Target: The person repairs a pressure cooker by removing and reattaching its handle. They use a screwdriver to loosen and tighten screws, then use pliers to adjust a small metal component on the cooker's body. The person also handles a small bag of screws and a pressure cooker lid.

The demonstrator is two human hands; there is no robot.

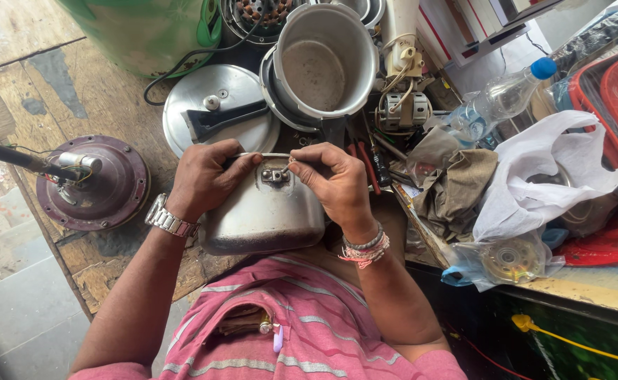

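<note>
the left hand [203,176] grips the far rim of a metal pot [263,214] lying near the person's chest. the right hand [333,179] pinches its handle bracket [275,174]. a lid [217,109] lies further away.

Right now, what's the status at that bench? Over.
Left hand grips metal pot at its rim. Right hand pinches at handle bracket. Lid and second pot crowd just behind. Over.
</note>
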